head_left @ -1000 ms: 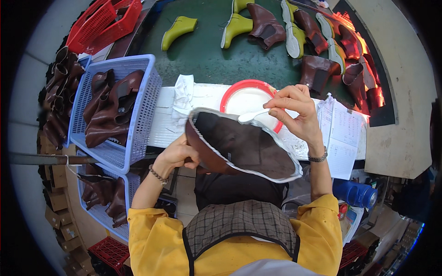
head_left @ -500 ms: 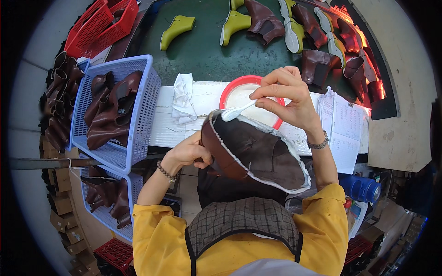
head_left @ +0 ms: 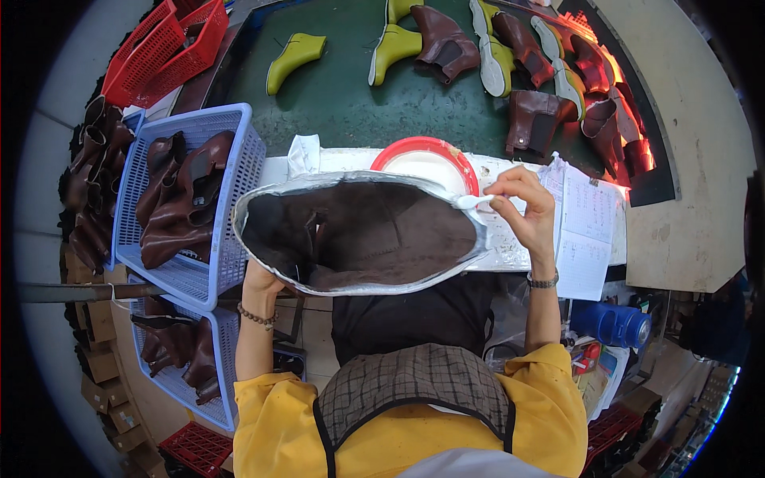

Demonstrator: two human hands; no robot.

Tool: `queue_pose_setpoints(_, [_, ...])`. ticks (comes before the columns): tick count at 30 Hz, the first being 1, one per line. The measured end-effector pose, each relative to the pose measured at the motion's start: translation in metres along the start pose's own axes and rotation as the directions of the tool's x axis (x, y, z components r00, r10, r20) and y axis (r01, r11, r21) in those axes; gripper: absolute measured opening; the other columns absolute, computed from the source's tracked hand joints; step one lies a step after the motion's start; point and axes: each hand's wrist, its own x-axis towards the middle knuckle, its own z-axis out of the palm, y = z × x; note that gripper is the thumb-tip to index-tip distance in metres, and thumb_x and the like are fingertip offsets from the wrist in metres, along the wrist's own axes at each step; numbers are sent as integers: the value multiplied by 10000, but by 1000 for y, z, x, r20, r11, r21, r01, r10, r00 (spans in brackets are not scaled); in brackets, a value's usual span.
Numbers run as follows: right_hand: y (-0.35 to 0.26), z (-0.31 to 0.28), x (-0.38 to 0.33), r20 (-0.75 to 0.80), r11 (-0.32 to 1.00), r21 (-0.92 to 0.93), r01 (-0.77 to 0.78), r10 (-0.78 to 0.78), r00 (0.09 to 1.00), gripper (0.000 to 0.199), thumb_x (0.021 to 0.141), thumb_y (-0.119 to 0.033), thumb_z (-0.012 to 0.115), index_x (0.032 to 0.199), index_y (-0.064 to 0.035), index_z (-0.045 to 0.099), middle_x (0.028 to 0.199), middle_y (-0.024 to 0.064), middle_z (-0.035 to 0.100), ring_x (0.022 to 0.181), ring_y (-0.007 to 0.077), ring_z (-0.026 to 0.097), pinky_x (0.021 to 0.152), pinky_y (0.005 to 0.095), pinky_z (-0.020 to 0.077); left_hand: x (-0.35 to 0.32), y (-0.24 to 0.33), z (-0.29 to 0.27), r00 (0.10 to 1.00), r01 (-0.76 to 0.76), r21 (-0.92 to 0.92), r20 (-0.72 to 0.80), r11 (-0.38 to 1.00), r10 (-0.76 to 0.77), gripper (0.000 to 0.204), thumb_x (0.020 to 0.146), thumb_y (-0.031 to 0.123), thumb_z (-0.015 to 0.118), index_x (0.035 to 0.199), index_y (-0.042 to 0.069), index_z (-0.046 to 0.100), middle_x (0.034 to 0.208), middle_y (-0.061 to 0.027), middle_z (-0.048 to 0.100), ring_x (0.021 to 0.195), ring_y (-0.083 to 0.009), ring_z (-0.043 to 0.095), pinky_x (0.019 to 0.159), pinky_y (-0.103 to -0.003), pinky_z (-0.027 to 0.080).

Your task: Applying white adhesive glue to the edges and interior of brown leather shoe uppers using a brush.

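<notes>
A brown leather boot upper [head_left: 358, 227] is tilted with its wide open edge toward me, showing the dark lining. Wet white paste, glue-like, coats the rim all round. My left hand [head_left: 261, 279] grips it at the left end; most of its fingers are hidden behind the leather. Pinched in my right hand [head_left: 526, 209] is a small white brush [head_left: 468, 202], its head touching the rim at the right end. Just beyond the upper stands a red-rimmed bowl [head_left: 422, 144] of white paste, partly covered by it.
Blue baskets [head_left: 253, 171] of brown boot uppers stand at left, red baskets [head_left: 209, 46] behind. Yellow-green boots [head_left: 296, 57] and brown boots [head_left: 446, 48] lie on the green table. A crumpled white cloth [head_left: 304, 154], an open notebook [head_left: 586, 227] and a blue bottle [head_left: 610, 323] are near.
My left hand has turned the upper so its opening faces me, and it sits further left. My right hand has lowered slightly, and the brush has gone from the far left rim to the right end.
</notes>
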Motion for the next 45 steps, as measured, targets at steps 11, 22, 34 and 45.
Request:
queue_pose_setpoints(11, [-18, 11, 2, -284, 996, 53, -70, 82, 955, 126, 879, -6, 747, 1003, 8, 761, 984, 79, 673, 886, 149, 629, 772, 256, 488, 18, -8, 92, 727, -607, 760, 411, 234, 551, 554, 792, -40, 761, 1327, -38, 618, 1434, -176, 584, 1344, -283, 553, 1133, -384, 418])
queue_pose_setpoints(22, [-66, 61, 4, -182, 994, -82, 73, -87, 979, 233, 805, 37, 799, 1030, -18, 773, 907, 79, 652, 741, 162, 647, 634, 268, 507, 63, -30, 109, 237, -531, 763, 550, -368, 800, 526, 792, 58, 761, 1306, 13, 659, 1460, -219, 533, 1206, -358, 571, 1021, -422, 470])
queue_pose_setpoints(34, [9, 60, -5, -351, 885, 365, -289, 418, 838, 170, 1045, -122, 571, 1135, 15, 618, 854, -7, 597, 658, 36, 506, 551, 194, 400, 108, -18, 82, 869, -410, 503, -38, 760, 494, 332, 798, -116, 583, 1125, -76, 623, 953, -110, 642, 722, -233, 658, 613, -320, 585])
queue_pose_setpoints(45, [133, 72, -28, -452, 841, 362, -401, 535, 714, 197, 1058, -173, 549, 1106, 11, 598, 727, -1, 589, 569, 40, 467, 494, 225, 365, 290, -57, 40, 915, 359, 287, 77, 888, -395, 302, 767, 20, 572, 1039, -97, 631, 914, -253, 706, 684, -353, 723, 461, -338, 551])
